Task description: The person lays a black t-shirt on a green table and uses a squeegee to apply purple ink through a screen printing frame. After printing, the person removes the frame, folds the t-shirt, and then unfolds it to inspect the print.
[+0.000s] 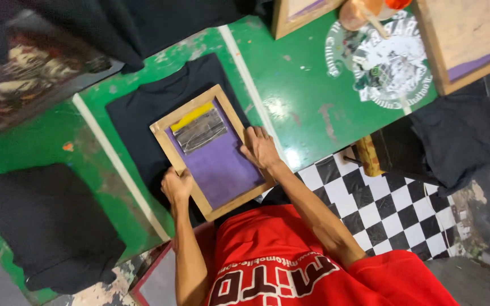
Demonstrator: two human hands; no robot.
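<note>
A wooden screen frame (164, 137) with purple mesh lies flat on a black T-shirt (143, 107) spread over the green table (301, 107). A yellow ink strip (191, 115) and a silvery taped patch (201, 130) sit at the mesh's far end. My left hand (177, 186) grips the frame's left side near its near corner. My right hand (261, 148) lies over the frame's right side, fingers pointing away from me and pressing down on the wood.
A second black shirt (46, 226) lies at the left. Two more wooden frames (472, 39) (290, 17) and an orange cup with a stick (361, 14) stand at the far edge beside a round white print (387, 62). Black cloth (455, 141) hangs over the checkered floor (392, 209).
</note>
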